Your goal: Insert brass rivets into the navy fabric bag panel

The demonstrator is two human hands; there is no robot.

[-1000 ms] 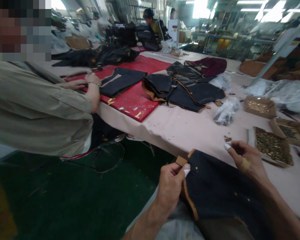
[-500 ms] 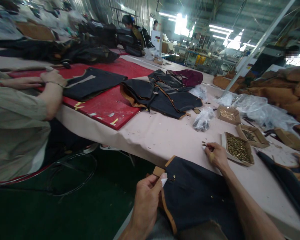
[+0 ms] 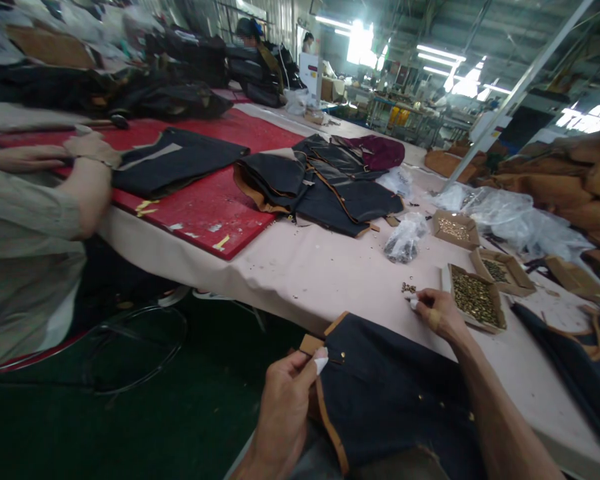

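My left hand (image 3: 287,393) is closed, thumb against fingers, on a small brown leather tab (image 3: 311,344) at the edge of a dark navy fabric piece (image 3: 380,380) with tan binding. White tape wraps that thumb. Brass-coloured studs dot the fabric, which slopes off the table's front edge toward my lap. My right hand (image 3: 441,315) hovers low over the tabletop, fingertips pinched together beside a little heap of rivets (image 3: 409,288). Whatever is between those fingertips is too small to make out. White tape covers a fingertip there too.
Right of my hand stand cardboard trays of brass rivets (image 3: 473,297), darker small parts (image 3: 497,270) and lighter ones (image 3: 455,228). A plastic bag (image 3: 405,240) lies behind. At left a co-worker's arm (image 3: 87,193) rests by a red board (image 3: 195,220) bearing dark fabric.
My right fingertips have drawn back slightly from the rivet heap, which shows more fully. My left hand keeps its hold on the tab; the view has shifted a little.
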